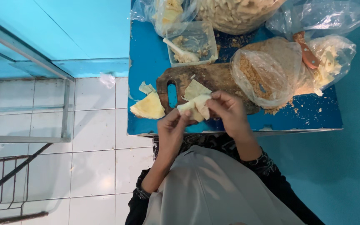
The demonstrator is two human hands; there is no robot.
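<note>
My left hand and my right hand both grip a pale folded pastry wrapper just above the near end of a dark wooden cutting board. Another triangular wrapper lies on the board right behind it. A stack of yellowish triangular wrappers rests on the blue table to the left of my hands, with a small scrap beside it.
A clear square tub with crumbly filling and a white spoon stands behind the board. Plastic bags of crumbs and pastry pieces crowd the right side, with a wooden-handled knife. White floor tiles and a metal rack lie left.
</note>
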